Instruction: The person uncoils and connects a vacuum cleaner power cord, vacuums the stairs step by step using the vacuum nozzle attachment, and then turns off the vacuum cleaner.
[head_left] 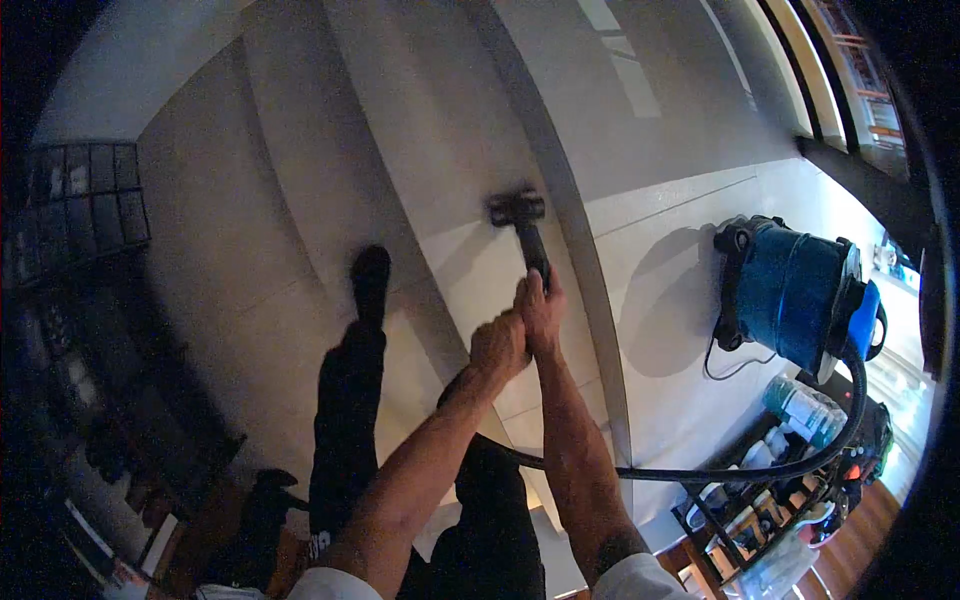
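Observation:
Both of my hands are closed around the black vacuum wand (533, 248), whose short, wide vacuum head (517, 207) is over a pale stair step (440, 215). My right hand (541, 312) is further forward, its thumb lying along the wand. Just behind it, my left hand (500, 345) wraps the rear end. The black hose (690, 474) passes below my forearms and curves right to the blue vacuum cleaner (790, 290). Whether the head touches the step is hard to tell, as it is slightly blurred.
Pale steps with raised edges run across the view, and my dark-trousered leg and shoe (371, 280) rest on them. A power cord (735, 372) lies by the vacuum. A dark rack (745, 520) with bottles and tools stands lower right. A dark grid-like frame (85, 200) is at left.

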